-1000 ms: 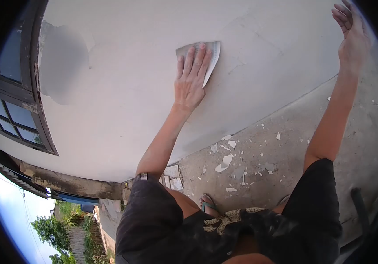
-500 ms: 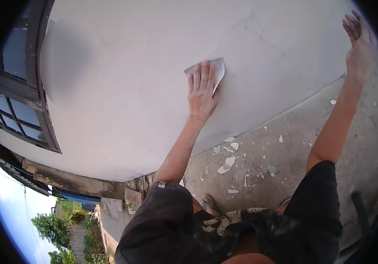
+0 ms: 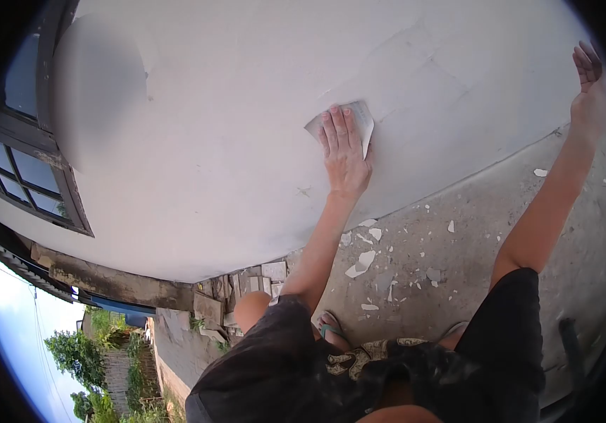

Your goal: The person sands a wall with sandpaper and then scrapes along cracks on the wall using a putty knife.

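A thin grey sheet (image 3: 361, 118) lies flat against the wall beneath the fingers of the left hand (image 3: 347, 162), its corners poking out beyond the fingertips on either side. The hand has hold of it, the fingers straight, close together and pressed down on it, with the thumb off by the sheet's right edge. That edge lifts into a curl and shows a paler face; whether the thumb pinches it, I can't tell from here. Whitish dust coats the knuckles.

The wall (image 3: 232, 148) is smooth, pale and matt, with faint angular lines and cracks beyond the sheet. Well apart, the right hand (image 3: 588, 92) is raised with fingers loosely bent and released; I can't make out whether it touches the wall.

Below, the rough concrete floor (image 3: 472, 218) is strewn with jagged white flakes (image 3: 363, 263), near a foot in a green-strapped sandal (image 3: 331, 328). Over on the other side is a window (image 3: 70, 201) in worn, dark framing.
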Motion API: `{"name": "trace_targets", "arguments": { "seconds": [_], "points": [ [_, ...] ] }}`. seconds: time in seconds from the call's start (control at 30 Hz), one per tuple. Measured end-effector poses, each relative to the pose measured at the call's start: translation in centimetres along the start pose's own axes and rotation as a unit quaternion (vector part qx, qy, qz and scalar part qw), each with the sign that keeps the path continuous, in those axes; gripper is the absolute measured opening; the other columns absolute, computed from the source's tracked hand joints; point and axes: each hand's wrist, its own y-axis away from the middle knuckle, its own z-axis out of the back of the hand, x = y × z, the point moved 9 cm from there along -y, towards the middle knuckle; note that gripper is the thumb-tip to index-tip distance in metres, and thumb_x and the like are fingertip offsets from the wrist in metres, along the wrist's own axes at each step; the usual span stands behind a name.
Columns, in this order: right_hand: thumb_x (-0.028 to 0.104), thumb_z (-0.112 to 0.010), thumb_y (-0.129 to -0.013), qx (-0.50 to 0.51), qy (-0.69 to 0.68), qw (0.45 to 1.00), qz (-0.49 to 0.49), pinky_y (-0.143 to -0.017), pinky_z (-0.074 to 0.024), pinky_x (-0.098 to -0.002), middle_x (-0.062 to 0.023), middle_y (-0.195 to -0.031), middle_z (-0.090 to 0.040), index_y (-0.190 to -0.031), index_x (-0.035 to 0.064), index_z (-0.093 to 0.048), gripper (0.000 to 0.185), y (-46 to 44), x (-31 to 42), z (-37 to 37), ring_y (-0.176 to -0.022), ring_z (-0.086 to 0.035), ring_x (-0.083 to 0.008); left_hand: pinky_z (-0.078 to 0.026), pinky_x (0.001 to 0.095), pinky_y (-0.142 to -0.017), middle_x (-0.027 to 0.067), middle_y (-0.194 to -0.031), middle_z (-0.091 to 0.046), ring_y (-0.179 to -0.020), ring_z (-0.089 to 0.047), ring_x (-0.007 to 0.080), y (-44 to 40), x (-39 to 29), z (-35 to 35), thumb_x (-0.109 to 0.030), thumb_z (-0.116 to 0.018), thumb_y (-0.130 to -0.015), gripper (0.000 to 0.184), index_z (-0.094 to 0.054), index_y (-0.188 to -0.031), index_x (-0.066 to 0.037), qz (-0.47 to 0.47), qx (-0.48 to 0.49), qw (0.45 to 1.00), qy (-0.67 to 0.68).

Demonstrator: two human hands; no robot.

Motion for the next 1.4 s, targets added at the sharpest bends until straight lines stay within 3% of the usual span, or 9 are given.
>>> {"name": "trace_targets", "arguments": {
  "seconds": [0.27, 0.43, 0.67, 0.83, 0.97, 1.07, 1.17, 1.27, 1.4],
  "points": [
    [0.017, -0.048, -0.102, -0.023, -0.022, 0.999, -0.026, -0.098, -0.0548, -0.0406, -0.0199, -0.111, -0.068, -0.115, -0.0064, -0.062, 0.03, -1.1, -2.6, 2.5, -0.103, -0.068, -0.0299, -0.005, 0.0591, -0.119, 0.0244, -0.164, -0.002, -0.15, 0.001, 0.0453, -13.3, -1.4, 9.8, -0.022, -0.049, -0.099, 0.075, -0.007, -0.156, 0.003, 0.003, -0.151, 0.987, -0.045],
    [0.017, -0.047, -0.103, -0.05, 0.004, 0.998, -0.027, -0.098, -0.055, -0.0399, -0.0202, -0.111, -0.068, -0.115, -0.007, -0.061, 0.031, 0.0, -0.9, 1.0, -0.103, -0.068, -0.0302, -0.004, 0.0619, -0.118, 0.0277, -0.162, -0.006, -0.149, -0.001, 0.0493, 3.4, -0.3, -2.8, -0.019, -0.06, -0.093, 0.081, -0.013, -0.153, 0.008, 0.016, 0.021, 0.996, -0.09],
    [0.017, -0.045, -0.103, -0.007, 0.02, 1.0, 0.001, -0.097, -0.055, -0.038, -0.0209, -0.114, -0.067, -0.117, -0.0092, -0.06, 0.033, 0.1, -2.1, 1.9, -0.103, -0.068, -0.0298, -0.004, 0.061, -0.119, 0.0261, -0.163, -0.001, -0.15, 0.003, 0.046, -16.9, -1.7, 13.6, -0.028, -0.043, -0.102, 0.072, -0.008, -0.155, 0.006, 0.025, -0.285, 0.958, 0.011],
    [0.016, -0.045, -0.103, -0.079, 0.029, 0.994, -0.076, -0.098, -0.054, -0.0366, -0.0226, -0.113, -0.066, -0.12, -0.0107, -0.058, 0.035, 0.9, -2.3, 2.5, -0.102, -0.067, -0.0293, -0.007, 0.0627, -0.117, 0.0238, -0.163, -0.009, -0.15, -0.004, 0.0474, -2.5, -1.5, 0.6, -0.021, -0.061, -0.092, 0.082, -0.015, -0.156, 0.003, 0.008, -0.072, 0.996, -0.049],
    [0.017, -0.044, -0.103, -0.069, 0.022, 0.996, -0.053, -0.1, -0.0529, -0.0363, -0.0228, -0.113, -0.066, -0.122, -0.0109, -0.057, 0.036, -0.1, -1.7, 2.7, -0.103, -0.067, -0.0287, -0.006, 0.062, -0.118, 0.0248, -0.163, -0.009, -0.149, -0.004, 0.0488, 4.3, 0.2, -3.1, -0.023, -0.053, -0.097, 0.074, -0.015, -0.156, 0.002, 0.031, 0.039, 0.998, -0.039],
    [0.018, -0.044, -0.104, -0.056, 0.023, 0.998, -0.025, -0.101, -0.0524, -0.0361, -0.0225, -0.115, -0.066, -0.121, -0.0103, -0.057, 0.036, 0.0, -0.7, 2.4, -0.104, -0.067, -0.0282, -0.002, 0.0598, -0.119, 0.0224, -0.164, 0.001, -0.15, 0.006, 0.0457, -6.8, -0.1, 5.5, -0.038, -0.034, -0.106, 0.07, -0.005, -0.157, -0.001, 0.048, -0.083, 0.995, 0.01],
    [0.019, -0.045, -0.104, -0.058, -0.022, 0.997, -0.045, -0.1, -0.0523, -0.0355, -0.0214, -0.114, -0.066, -0.12, -0.0095, -0.057, 0.036, -0.2, -2.3, 3.3, -0.103, -0.067, -0.0273, 0.0, 0.0577, -0.119, 0.021, -0.165, 0.0, -0.151, 0.004, 0.0445, -17.2, -0.5, 13.7, -0.027, -0.043, -0.103, 0.071, -0.006, -0.157, 0.0, 0.03, -0.279, 0.96, -0.003],
    [0.015, -0.048, -0.102, -0.094, -0.028, 0.993, -0.071, -0.095, -0.0552, -0.0353, -0.0238, -0.113, -0.066, -0.119, -0.0125, -0.056, 0.033, 0.0, -2.5, 4.2, -0.1, -0.068, -0.029, 0.003, 0.06, -0.118, 0.0216, -0.164, 0.003, -0.15, 0.006, 0.0454, -14.8, -1.8, 10.6, -0.035, -0.038, -0.105, 0.071, -0.004, -0.157, -0.002, 0.034, -0.192, 0.981, -0.009],
    [0.011, -0.05, -0.1, -0.096, -0.022, 0.991, -0.095, -0.092, -0.0566, -0.0344, -0.0246, -0.111, -0.066, -0.119, -0.015, -0.054, 0.032, 0.3, -2.6, 3.8, -0.099, -0.069, -0.0297, -0.009, 0.0649, -0.116, 0.0211, -0.164, -0.011, -0.15, -0.008, 0.0463, 2.6, -4.7, -7.0, -0.019, -0.056, -0.095, 0.073, -0.02, -0.155, 0.001, -0.075, 0.086, 0.992, -0.062]
  ]
}}
